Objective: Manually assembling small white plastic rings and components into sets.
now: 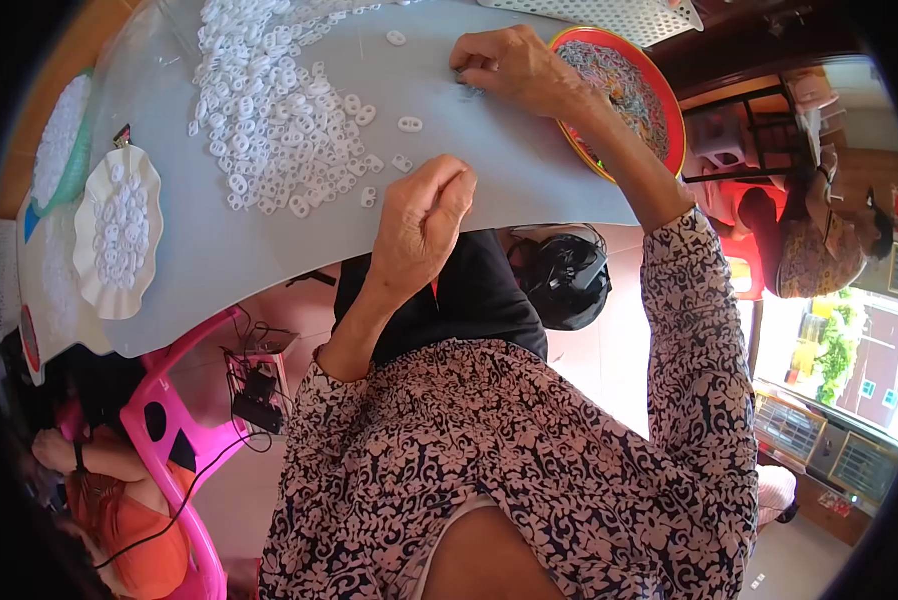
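— Patterned floral sleeves [529,470] are seen nearest; how are the hands kept?

— Left hand [421,222] is pinched shut, contents unseen; right hand [517,68] is pressed on small pieces beside the heap of white plastic rings [269,110], kept within reach on the grey table sheet [509,160].

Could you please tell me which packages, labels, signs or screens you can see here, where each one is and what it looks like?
No clear package, sign or screen shows.
Small tag: on the grey table, between the pile of white rings and the white scalloped plate; dark with a red spot, too small to tell more.
Boxes: far right beside a window; pale, grid-fronted, blurred.
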A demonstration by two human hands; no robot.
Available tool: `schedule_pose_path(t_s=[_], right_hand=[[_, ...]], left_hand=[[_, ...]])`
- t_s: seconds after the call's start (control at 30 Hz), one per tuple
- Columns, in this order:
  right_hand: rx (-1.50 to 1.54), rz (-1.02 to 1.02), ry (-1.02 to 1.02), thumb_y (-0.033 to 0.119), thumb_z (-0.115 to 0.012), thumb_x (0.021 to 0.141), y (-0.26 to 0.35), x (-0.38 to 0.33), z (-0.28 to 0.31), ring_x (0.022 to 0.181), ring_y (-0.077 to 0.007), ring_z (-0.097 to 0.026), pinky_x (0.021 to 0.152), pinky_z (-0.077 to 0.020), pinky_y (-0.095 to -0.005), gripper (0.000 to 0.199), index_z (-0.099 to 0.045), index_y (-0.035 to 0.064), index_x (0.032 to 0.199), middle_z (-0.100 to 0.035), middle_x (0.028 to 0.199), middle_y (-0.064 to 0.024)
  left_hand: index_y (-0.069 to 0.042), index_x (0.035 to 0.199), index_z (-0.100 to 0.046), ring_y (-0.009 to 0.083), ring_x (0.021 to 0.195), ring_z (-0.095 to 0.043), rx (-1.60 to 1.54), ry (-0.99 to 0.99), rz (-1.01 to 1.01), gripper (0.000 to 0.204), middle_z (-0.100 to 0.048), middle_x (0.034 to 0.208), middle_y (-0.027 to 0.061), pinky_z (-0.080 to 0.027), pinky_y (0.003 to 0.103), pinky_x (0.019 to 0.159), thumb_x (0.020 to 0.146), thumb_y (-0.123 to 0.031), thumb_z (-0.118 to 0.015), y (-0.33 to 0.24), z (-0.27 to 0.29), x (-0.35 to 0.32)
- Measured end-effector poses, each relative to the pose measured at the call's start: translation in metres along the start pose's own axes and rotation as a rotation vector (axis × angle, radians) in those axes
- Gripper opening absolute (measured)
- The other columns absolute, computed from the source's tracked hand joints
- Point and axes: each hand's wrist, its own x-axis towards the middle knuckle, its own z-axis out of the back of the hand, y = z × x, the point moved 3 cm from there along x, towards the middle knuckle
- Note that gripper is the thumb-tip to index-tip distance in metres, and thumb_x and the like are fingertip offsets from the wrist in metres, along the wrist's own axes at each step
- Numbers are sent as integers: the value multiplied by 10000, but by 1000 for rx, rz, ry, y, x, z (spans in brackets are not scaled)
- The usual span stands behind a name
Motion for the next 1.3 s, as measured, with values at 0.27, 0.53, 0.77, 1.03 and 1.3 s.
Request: schedule_pose_path(t_s=[0.27,0.53,0.77,1.03,1.3], right_hand=[[99,-113,-61,142,-630,769,-1,-3,9,660,-246,-639,654,-505,-330,150,-663,29,863,-667,754,-119],[95,-47,1,92,-634,807,10,-5,3,612,-103,-592,624,-498,-246,120,-661,11,891,-645,703,-63],[263,-128,14,100,-626,787,38,-20,6,612,-157,-633,599,-503,-280,114,-671,32,866,-651,688,-92],[141,112,74,86,-655,796,74,-18,-25,658,-217,-632,623,-508,-300,125,-652,14,898,-654,779,-107],[6,12,145,100,-642,756,89,-16,-41,841,-345,-606,742,-491,-427,140,-615,15,863,-635,842,-151]], left_hand=[[16,805,-502,107,575,-436,18,-27,-31,133,-477,657,40,-383,244,522,908,-68,-497,0,-1,0],[22,819,-506,116,572,-444,78,-10,-32,123,-484,653,51,-393,251,527,905,-66,-511,-2,-3,2],[21,839,-528,160,581,-491,69,-38,-78,82,-514,681,79,-414,280,542,882,-49,-538,-5,-7,-8],[13,844,-535,281,666,-538,116,84,-165,37,-537,742,126,-439,342,620,818,2,-559,-18,-24,-31],[22,848,-522,249,623,-515,187,35,-146,34,-530,734,112,-431,311,589,838,8,-551,-18,2,-38]])
